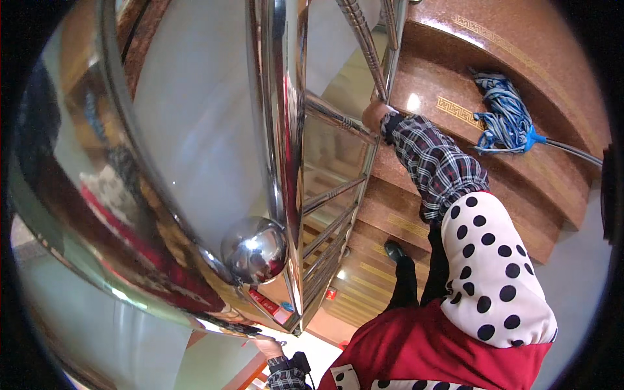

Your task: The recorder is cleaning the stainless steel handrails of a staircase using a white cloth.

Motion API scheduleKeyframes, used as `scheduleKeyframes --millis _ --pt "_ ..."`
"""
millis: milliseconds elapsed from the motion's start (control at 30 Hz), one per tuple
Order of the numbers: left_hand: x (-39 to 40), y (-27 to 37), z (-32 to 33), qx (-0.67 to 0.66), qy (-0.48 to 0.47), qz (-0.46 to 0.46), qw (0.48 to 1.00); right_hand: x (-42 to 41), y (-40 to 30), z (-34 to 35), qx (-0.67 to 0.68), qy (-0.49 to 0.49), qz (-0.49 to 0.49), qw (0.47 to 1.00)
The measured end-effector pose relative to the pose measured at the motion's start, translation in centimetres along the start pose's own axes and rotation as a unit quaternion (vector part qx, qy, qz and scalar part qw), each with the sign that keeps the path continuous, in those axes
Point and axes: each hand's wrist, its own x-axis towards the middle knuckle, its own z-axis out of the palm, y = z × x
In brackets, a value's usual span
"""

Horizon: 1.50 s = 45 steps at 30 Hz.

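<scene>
My right hand (pixel 375 116), in a plaid oversleeve, reaches down to the foot of a ribbed metal baluster (pixel 363 41) at the edge of the stairs. Its fingers are mostly hidden, and a small white patch shows beside the wrist. My left hand (pixel 268 347), low in the view, is against the lower edge of the wide polished handrail (pixel 161 239). The rail hides its fingertips, so its grip cannot be made out. A shiny metal ball (pixel 254 249) sits between the handrail and an upright polished post (pixel 292 161).
A blue-and-white string mop (pixel 504 114) lies on the brown stone steps (pixel 429 78), its metal handle (pixel 575 152) reaching right. More balusters (pixel 336 192) line the descending stairs. Red items (pixel 263 304) lie far below, beyond the railing.
</scene>
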Motion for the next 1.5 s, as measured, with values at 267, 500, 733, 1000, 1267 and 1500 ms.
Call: scheduleKeyframes --millis 267,500,733,1000,1267,1500 --pt "-0.2 -1.2 -0.5 -0.025 -0.004 -0.016 1.0 -7.1 -1.0 -5.2 0.041 0.101 -0.081 0.991" --pt "-0.5 -2.6 -1.3 0.111 -0.005 0.064 0.992 -11.3 -2.9 -4.7 0.195 0.292 0.062 0.934" --pt "-0.3 -1.3 -0.6 0.009 -0.008 0.024 1.0 -11.8 -4.3 -3.2 0.273 0.262 0.21 0.902" --pt "-0.3 -2.1 -0.6 0.075 -0.02 0.046 0.996 -9.3 2.1 3.3 0.678 0.328 0.345 0.56" --pt "-0.9 -0.6 -0.7 -0.003 0.009 -0.004 1.0 -5.2 1.5 1.9 0.889 0.212 0.196 0.355" --pt "-1.4 -2.2 -2.0 0.076 0.008 0.035 0.996 -7.6 -6.5 1.7 0.851 -0.031 0.238 0.467"
